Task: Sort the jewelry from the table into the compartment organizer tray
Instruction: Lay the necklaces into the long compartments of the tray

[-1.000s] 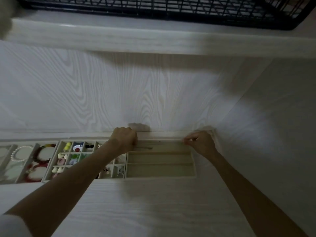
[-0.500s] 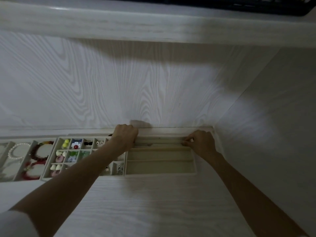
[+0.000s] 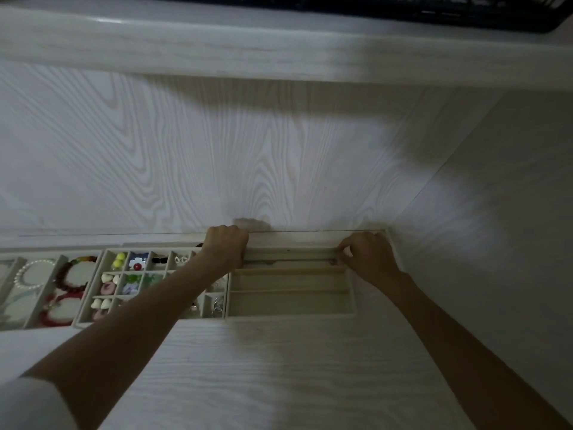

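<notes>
Here both arms reach forward, left hand and right hand pinching a thin necklace taut.

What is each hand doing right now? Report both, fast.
Left hand: fingers curled, gripping one end of the thin dark necklace chain.
Right hand: pinching the chain's other end.

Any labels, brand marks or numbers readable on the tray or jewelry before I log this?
None: no writing, label or number shows on the organizer tray, the bracelets, the small pieces in the grid, the table or the wall. The picture is dim and blurred, so fine print would not be readable.
</notes>
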Demonstrator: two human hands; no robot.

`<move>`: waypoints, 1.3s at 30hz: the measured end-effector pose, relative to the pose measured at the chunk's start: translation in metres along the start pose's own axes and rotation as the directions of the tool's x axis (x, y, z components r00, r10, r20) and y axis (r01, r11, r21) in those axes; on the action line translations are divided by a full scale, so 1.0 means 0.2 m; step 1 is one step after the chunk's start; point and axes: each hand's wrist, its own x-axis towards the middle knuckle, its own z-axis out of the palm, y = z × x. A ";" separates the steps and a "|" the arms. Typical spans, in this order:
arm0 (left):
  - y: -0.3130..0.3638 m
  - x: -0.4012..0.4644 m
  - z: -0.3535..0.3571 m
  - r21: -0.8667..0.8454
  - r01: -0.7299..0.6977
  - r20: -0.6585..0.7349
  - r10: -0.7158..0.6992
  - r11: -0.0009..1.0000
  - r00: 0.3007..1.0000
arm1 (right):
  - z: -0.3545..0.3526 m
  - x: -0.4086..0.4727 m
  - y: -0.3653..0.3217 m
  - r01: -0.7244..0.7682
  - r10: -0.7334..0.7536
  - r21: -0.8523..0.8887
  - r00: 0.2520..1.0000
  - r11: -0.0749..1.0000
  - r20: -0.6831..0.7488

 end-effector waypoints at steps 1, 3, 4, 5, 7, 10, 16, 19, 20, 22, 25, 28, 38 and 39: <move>-0.01 -0.01 0.00 -0.015 -0.001 -0.001 0.001 1.000 1.000 | -0.01 0.00 0.01 0.045 -0.045 -0.023 0.999 0.999 0.000; -0.03 -0.02 0.01 -0.055 -0.017 -0.023 0.016 0.998 1.000 | -0.02 -0.03 0.04 0.163 -0.162 -0.118 0.987 0.980 0.015; -0.04 -0.04 0.01 -0.077 -0.039 -0.044 0.036 0.996 0.998 | -0.01 -0.05 0.06 0.223 -0.224 -0.180 0.974 0.958 0.014; -0.05 -0.05 0.01 -0.096 -0.076 -0.073 0.069 0.993 0.995 | 0.00 -0.07 0.07 0.268 -0.273 -0.252 0.962 0.930 0.012; -0.08 -0.10 0.02 -0.101 -0.194 -0.125 0.181 0.976 0.975 | 0.01 -0.11 0.08 0.320 -0.329 -0.361 0.944 0.876 0.038; -0.12 -0.15 0.03 0.036 -0.346 -0.110 0.348 0.937 0.931 | 0.03 -0.14 0.09 0.347 -0.338 -0.414 0.936 0.842 0.098; -0.15 -0.19 0.05 0.182 -0.375 0.004 0.381 0.909 0.925 | 0.05 -0.16 0.09 0.345 -0.319 -0.450 0.938 0.824 0.135; -0.17 -0.19 0.07 0.199 -0.378 0.039 0.378 0.904 0.925 | 0.05 -0.16 0.10 0.346 -0.325 -0.451 0.937 0.823 0.126; -0.17 -0.20 0.07 0.204 -0.376 0.048 0.374 0.904 0.926 | 0.06 -0.16 0.10 0.346 -0.329 -0.452 0.937 0.822 0.119; -0.16 -0.19 0.07 0.225 -0.374 0.047 0.373 0.900 0.927 | 0.06 -0.16 0.11 0.345 -0.336 -0.454 0.936 0.822 0.103; -0.14 -0.18 0.06 0.249 -0.358 0.025 0.364 0.900 0.931 | 0.07 -0.15 0.10 0.342 -0.352 -0.445 0.934 0.828 0.062; -0.13 -0.18 0.05 0.256 -0.351 0.012 0.360 0.901 0.933 | 0.07 -0.14 0.09 0.344 -0.372 -0.432 0.928 0.834 0.021; -0.09 -0.15 0.00 0.258 -0.346 0.053 0.344 0.902 0.937 | 0.06 -0.11 0.08 0.343 -0.398 -0.443 0.917 0.828 -0.034; -0.09 -0.15 -0.01 0.258 -0.343 0.052 0.342 0.903 0.938 | 0.06 -0.11 0.07 0.329 -0.386 -0.443 0.921 0.834 -0.042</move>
